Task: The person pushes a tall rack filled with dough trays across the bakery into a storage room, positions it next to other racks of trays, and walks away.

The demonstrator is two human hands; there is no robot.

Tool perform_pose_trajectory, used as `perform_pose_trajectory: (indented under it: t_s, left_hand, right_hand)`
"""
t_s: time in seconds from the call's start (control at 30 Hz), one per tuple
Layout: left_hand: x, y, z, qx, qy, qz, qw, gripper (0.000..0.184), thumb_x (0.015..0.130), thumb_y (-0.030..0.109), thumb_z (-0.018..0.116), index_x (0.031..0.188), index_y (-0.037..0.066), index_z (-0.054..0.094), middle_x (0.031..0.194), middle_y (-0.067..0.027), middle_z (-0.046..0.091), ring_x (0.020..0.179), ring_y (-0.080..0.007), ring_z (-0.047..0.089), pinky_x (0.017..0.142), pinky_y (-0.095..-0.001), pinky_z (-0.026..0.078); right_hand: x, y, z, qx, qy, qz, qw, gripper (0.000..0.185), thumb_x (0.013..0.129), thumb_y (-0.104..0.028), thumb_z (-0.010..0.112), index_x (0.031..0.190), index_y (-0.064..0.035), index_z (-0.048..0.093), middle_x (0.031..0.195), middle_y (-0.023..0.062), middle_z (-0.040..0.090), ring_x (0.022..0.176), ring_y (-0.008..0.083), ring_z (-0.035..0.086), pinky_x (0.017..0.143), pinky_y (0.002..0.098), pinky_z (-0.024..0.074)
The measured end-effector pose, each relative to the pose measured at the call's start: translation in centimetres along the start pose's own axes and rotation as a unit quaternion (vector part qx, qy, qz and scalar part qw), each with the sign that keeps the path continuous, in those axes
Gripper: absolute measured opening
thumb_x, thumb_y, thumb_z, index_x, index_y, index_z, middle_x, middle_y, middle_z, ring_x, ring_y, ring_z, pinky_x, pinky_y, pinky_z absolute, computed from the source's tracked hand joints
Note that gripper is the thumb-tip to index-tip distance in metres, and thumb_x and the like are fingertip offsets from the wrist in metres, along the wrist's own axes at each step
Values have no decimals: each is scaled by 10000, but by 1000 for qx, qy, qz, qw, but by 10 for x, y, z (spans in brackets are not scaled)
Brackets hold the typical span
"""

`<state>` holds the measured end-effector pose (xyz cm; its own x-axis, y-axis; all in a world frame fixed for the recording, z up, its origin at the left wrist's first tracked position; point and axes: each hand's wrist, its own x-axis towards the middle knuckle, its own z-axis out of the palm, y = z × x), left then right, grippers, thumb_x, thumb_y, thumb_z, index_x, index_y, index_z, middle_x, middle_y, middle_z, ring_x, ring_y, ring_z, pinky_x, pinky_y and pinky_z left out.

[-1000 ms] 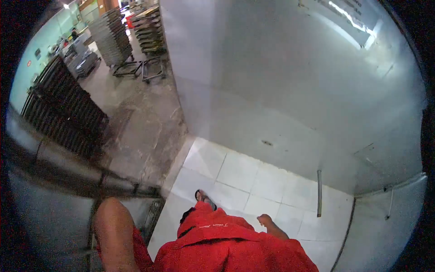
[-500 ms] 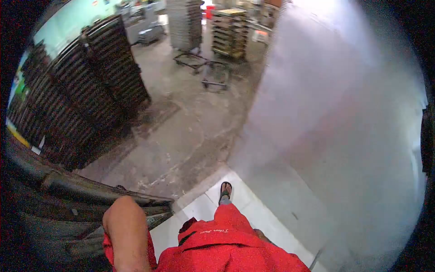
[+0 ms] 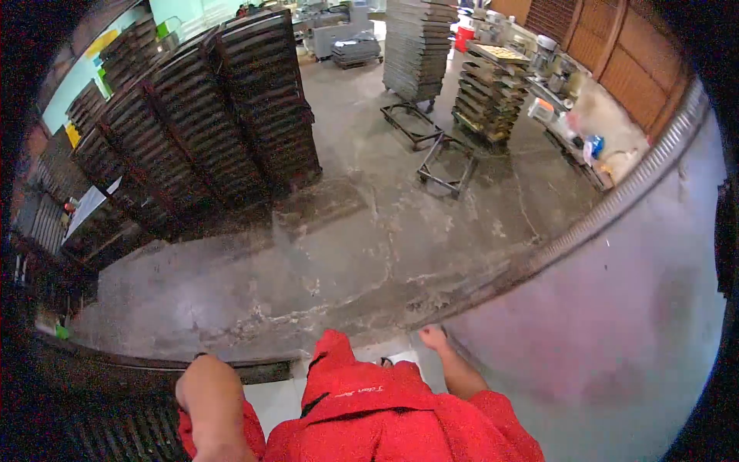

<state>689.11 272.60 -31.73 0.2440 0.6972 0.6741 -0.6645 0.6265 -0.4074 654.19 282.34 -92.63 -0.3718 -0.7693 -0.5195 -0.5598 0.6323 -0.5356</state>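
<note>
My right hand [image 3: 433, 336] is held low in front of me, beside the edge of a large grey metal panel [image 3: 585, 339]. Its fingers look curled in; what they hold, if anything, I cannot make out, nor whether they touch the panel. On the other side, my left arm [image 3: 212, 396] is bent with the elbow forward, and the hand itself is hidden. A dark ribbed metal shutter or panel [image 3: 131, 416] lies close to that arm. Red clothing [image 3: 377, 404] covers my body between the arms.
Tall stacks of dark trays [image 3: 262, 100] stand at left. A grey tray stack [image 3: 419, 46] and another tray stack [image 3: 489, 100] rise further back. Low wheeled frames [image 3: 446, 165] sit on the worn concrete floor [image 3: 346, 254]. A machine [image 3: 543, 50] stands by the right wall.
My view has swung right and shows more of the room and its right wall. My right forearm and hand have come into view. The foot ahead is now mostly hidden.
</note>
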Motion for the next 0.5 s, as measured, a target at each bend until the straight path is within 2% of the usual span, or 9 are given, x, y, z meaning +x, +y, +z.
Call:
perform_pose_trajectory:
  t_s: [0.1,0.17,0.2,0.23,0.3,0.37,0.4,0.43,0.5]
  left_hand:
    - [-76,-3,-50,-88,-104,-79,988,471,851,590,401,1003,200,617,957,-51,575,979,-283,502,971,-560,326]
    - [-118,3,-55,-61,-392,-148,906,303,759,454,536,859,182,626,859,-27,623,892,-266,557,899,-507,383]
    - [-152,-8,-49,-132,-505,-175,835,210,698,321,647,808,151,592,875,-20,606,881,-258,556,876,-471,394]
    - [-184,-20,-35,-185,-608,-209,743,242,636,188,757,756,120,558,892,-13,590,870,-250,555,853,-435,405]
    - [-285,-34,-70,-181,-674,-346,626,179,664,160,744,761,127,597,927,-36,617,904,-253,563,840,-408,420]
    - [-369,-52,-148,-158,-794,-357,466,142,745,209,683,803,88,637,937,-112,645,898,-304,591,792,-428,453]
    - [-401,-55,-193,-92,-857,-399,313,202,776,260,648,840,69,648,936,-139,649,898,-326,599,780,-435,463]
    - [-431,-58,-235,-17,-905,-398,151,275,808,311,613,877,49,659,936,-167,653,899,-349,606,768,-442,474]
    - [-496,-52,-366,-35,-829,-546,116,419,819,416,566,977,37,648,925,-179,653,899,-373,610,787,-451,481]
  right_hand:
    - [31,-66,-27,31,-38,10,999,403,787,-366,573,1004,-34,644,938,184,664,893,314,641,791,408,488]
    - [61,-53,9,70,-24,7,997,400,791,-361,577,1015,-36,638,954,173,663,898,291,637,790,400,487]
    - [84,-41,26,89,-13,7,996,398,792,-359,579,1021,-37,635,962,167,663,901,279,635,790,396,486]
    - [72,-59,13,60,-21,-34,997,411,796,-362,578,1039,-34,630,965,154,663,894,260,631,780,388,487]
    - [79,-53,16,58,-13,-37,998,439,785,-374,593,1050,-27,629,940,150,666,867,266,632,765,387,491]
    - [88,-25,21,-15,-101,15,995,460,774,-407,602,1019,-21,649,890,152,671,827,261,640,725,389,494]
    - [85,-9,31,-22,-49,29,998,436,771,-416,603,958,-27,665,854,151,671,789,253,640,704,388,492]
    - [83,15,45,-28,3,44,999,420,767,-425,603,896,-33,680,817,150,672,751,244,640,683,386,490]
    - [92,77,53,7,-123,98,987,439,755,-453,609,832,-24,668,800,144,668,712,239,624,644,389,483]
